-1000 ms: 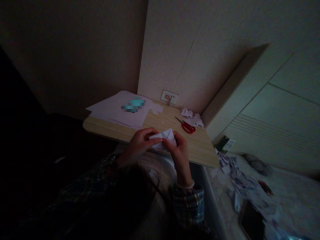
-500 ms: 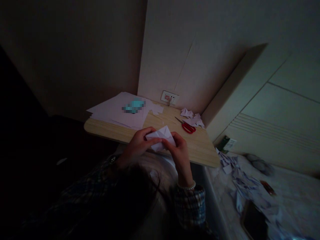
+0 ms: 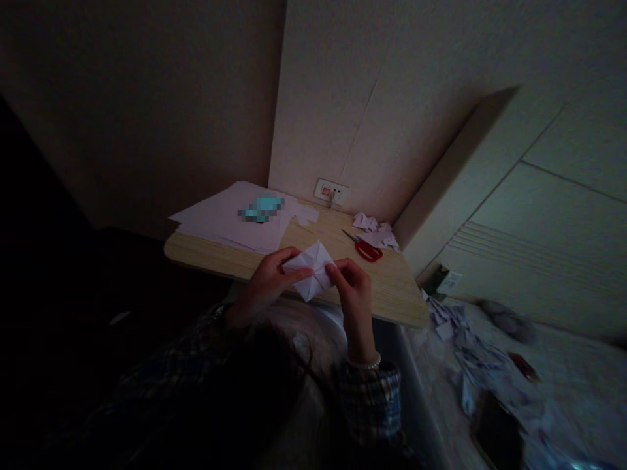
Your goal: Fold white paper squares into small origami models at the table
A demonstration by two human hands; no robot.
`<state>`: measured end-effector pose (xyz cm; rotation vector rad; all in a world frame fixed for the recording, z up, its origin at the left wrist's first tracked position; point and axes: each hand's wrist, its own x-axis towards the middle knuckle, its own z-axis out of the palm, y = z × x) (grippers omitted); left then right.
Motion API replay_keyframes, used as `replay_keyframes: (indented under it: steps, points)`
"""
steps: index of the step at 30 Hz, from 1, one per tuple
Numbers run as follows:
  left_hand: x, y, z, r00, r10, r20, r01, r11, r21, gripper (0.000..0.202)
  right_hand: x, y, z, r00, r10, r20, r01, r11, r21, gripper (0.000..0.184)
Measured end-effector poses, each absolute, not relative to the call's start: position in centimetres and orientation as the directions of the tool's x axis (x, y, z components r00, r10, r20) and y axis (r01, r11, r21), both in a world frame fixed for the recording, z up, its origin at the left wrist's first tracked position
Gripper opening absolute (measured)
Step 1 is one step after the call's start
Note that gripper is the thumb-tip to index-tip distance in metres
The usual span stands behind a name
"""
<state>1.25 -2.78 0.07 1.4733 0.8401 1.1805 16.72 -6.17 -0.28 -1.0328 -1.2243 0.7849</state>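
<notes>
Between my two hands is a folded piece of white paper (image 3: 309, 287), roughly square with creases meeting near its middle. It is held above the near edge of the wooden tabletop (image 3: 396, 287). My left hand (image 3: 274, 273) grips its left side, thumb lying across the front toward the centre and fingers behind. My right hand (image 3: 353, 282) pinches the right corner between thumb and fingers. Beyond my hands, red-handled scissors (image 3: 368, 251) lie on the tabletop, points toward the wall. Several folded paper pieces (image 3: 375, 228) are heaped behind them.
Large white sheets (image 3: 220, 219) cover the table's left end, with a blurred-out turquoise object (image 3: 262, 209) on top. Small paper pieces (image 3: 304, 213) lie beside them. A socket (image 3: 332, 192) sits on the wall. On the bed at right are scattered papers (image 3: 470, 346) and a dark flat object (image 3: 497, 427).
The folded paper has turned and opened flatter, showing its creased square face. My right thumb has moved from near the middle to the right corner.
</notes>
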Motion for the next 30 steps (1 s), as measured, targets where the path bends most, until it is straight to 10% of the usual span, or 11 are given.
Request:
replay_keyframes:
  steps: [30]
  points:
    - [1.61,-3.35,0.03,0.298,0.921,0.25,-0.102,-0.229,0.968,0.028,16.25,-6.91,-0.06,0.195,0.887,0.418,0.184,0.386,-0.904,0.021]
